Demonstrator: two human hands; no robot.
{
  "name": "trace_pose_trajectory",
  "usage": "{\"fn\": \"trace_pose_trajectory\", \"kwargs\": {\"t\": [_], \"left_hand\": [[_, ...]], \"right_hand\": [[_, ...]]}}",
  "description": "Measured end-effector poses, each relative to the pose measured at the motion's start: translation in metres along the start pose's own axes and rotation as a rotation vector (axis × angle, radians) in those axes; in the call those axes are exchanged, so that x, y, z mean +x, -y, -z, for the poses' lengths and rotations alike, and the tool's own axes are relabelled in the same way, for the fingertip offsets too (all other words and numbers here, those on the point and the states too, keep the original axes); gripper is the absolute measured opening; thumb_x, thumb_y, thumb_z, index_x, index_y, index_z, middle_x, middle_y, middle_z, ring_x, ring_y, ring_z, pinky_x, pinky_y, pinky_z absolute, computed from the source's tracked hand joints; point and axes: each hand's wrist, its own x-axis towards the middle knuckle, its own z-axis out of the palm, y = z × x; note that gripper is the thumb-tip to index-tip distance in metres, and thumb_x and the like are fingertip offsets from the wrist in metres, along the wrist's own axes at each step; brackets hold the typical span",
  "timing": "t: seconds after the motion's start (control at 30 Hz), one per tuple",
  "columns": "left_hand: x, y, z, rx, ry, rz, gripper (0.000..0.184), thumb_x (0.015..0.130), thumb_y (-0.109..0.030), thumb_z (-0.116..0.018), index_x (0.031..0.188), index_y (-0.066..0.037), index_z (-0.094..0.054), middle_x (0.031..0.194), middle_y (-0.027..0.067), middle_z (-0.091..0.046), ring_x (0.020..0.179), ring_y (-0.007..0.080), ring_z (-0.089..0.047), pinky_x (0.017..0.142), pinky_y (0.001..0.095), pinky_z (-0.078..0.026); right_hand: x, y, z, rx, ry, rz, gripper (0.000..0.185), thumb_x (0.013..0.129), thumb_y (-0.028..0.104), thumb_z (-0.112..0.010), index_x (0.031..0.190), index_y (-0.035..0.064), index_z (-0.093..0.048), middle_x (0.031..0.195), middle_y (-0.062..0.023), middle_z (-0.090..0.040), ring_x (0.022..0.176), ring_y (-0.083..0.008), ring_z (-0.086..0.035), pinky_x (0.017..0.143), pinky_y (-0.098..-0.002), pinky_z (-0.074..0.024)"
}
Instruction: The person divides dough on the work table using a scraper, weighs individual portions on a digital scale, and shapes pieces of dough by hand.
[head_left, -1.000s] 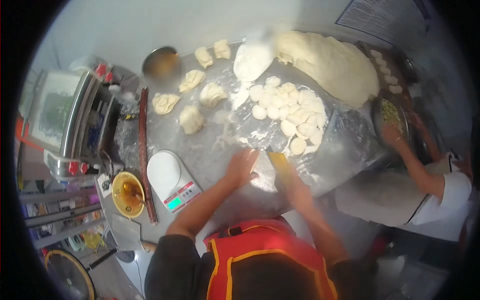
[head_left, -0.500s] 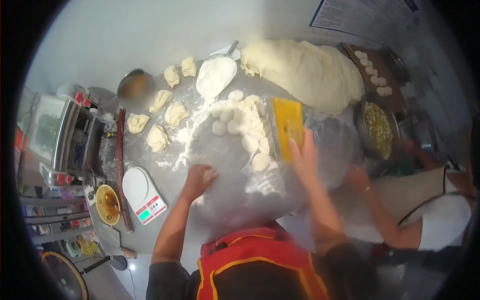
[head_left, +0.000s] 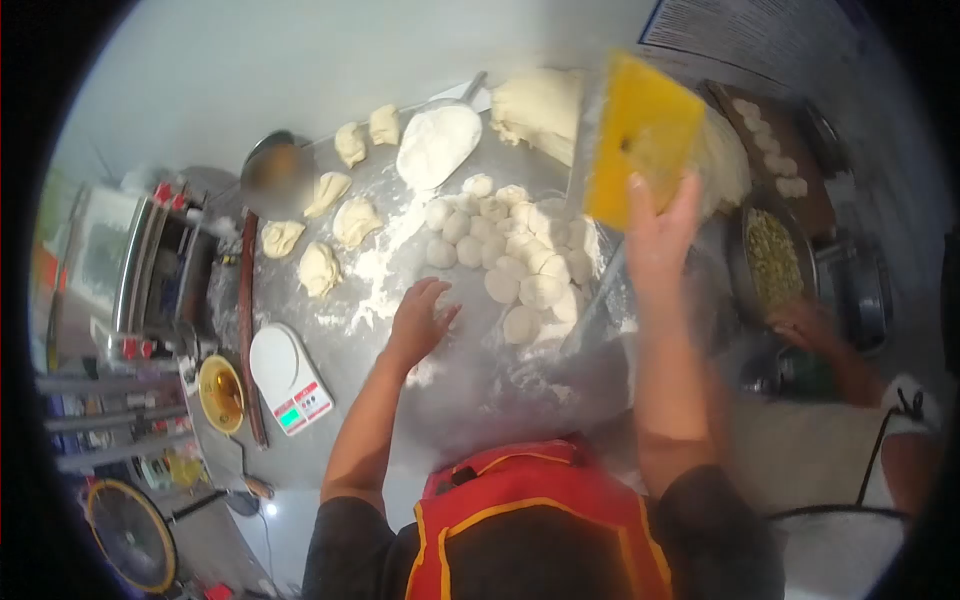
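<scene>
My right hand (head_left: 662, 240) grips a yellow dough scraper (head_left: 650, 130) and holds it up above the table, in front of the big mass of dough (head_left: 535, 105). Below and left of it lies a cluster of small floured dough balls (head_left: 490, 235), some flattened and touching each other. My left hand (head_left: 422, 320) is empty, with its fingers apart, over the table just left of the nearest flattened dough piece (head_left: 521, 325). Several larger torn lumps of dough (head_left: 355, 222) lie further left, near a scoop of flour (head_left: 438, 145).
A kitchen scale (head_left: 285, 370), a long rolling pin (head_left: 249, 320) and a yellow bowl (head_left: 207, 392) are at the left. On the right, a co-worker's hand (head_left: 805, 325) reaches to a bowl of chopped filling (head_left: 772, 250). Behind it is a board (head_left: 800, 165) with dough pieces.
My right hand has lifted the scraper up and right, away from the dough balls. My left hand has moved slightly forward and its fingers have spread. The co-worker's hand has moved to the filling bowl.
</scene>
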Motion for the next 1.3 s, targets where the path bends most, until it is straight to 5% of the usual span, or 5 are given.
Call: {"fn": "trace_pose_trajectory", "kwargs": {"t": [0.27, 0.47, 0.6, 0.9, 1.3], "left_hand": [[0.064, -0.024, -0.029, -0.198, 0.043, -0.124, 0.035, 0.079, -0.016, -0.067, 0.110, -0.005, -0.056, 0.111, 0.0152, -0.058, 0.103, 0.0341, -0.054, 0.088, 0.0397, -0.044], [0.143, -0.079, -0.126, -0.249, -0.038, -0.441, 0.038, 0.079, -0.015, -0.065, 0.113, -0.001, -0.054, 0.111, 0.0183, -0.056, 0.103, 0.0365, -0.052, 0.089, 0.0415, -0.043], [0.188, -0.130, -0.156, -0.176, 0.065, -0.367, 0.044, 0.078, -0.013, -0.063, 0.118, -0.002, -0.050, 0.120, 0.0182, -0.051, 0.108, 0.0355, -0.049, 0.093, 0.0407, -0.040], [0.251, -0.159, -0.251, 0.130, -0.031, -0.615, 0.051, 0.073, -0.014, -0.062, 0.123, -0.008, -0.051, 0.129, 0.0140, -0.050, 0.121, 0.0326, -0.045, 0.102, 0.0430, -0.035], [0.259, -0.177, -0.311, 0.293, 0.089, -0.461, 0.030, 0.078, -0.018, -0.056, 0.106, -0.012, -0.063, 0.109, 0.0103, -0.059, 0.110, 0.0305, -0.048, 0.098, 0.0492, -0.032]], "right_hand": [[0.003, -0.071, 0.046, -0.365, 0.260, -0.216, 0.028, 0.087, 0.018, -0.053, 0.113, 0.0095, -0.046, 0.086, -0.0245, -0.061, 0.082, -0.0406, -0.061, 0.069, -0.0490, -0.0468], [0.123, -0.132, 0.078, -0.874, 0.543, 0.044, 0.034, 0.084, 0.014, -0.052, 0.118, 0.0117, -0.048, 0.091, -0.0211, -0.063, 0.086, -0.0392, -0.060, 0.072, -0.0466, -0.0470], [0.154, -0.190, 0.071, -0.899, 0.720, 0.174, 0.042, 0.080, 0.013, -0.055, 0.121, 0.0133, -0.048, 0.090, -0.0199, -0.064, 0.088, -0.0383, -0.060, 0.075, -0.0463, -0.0457], [0.184, -0.251, 0.045, -0.904, 1.010, 0.053, 0.022, 0.070, 0.009, -0.059, 0.092, 0.0055, -0.063, 0.088, -0.0177, -0.065, 0.088, -0.0340, -0.062, 0.077, -0.0428, -0.0488], [0.141, -0.291, 0.005, -0.959, 0.799, 0.007, 0.020, 0.070, 0.015, -0.061, 0.088, 0.0072, -0.065, 0.083, -0.0162, -0.065, 0.080, -0.0338, -0.064, 0.072, -0.0435, -0.0496]]}}
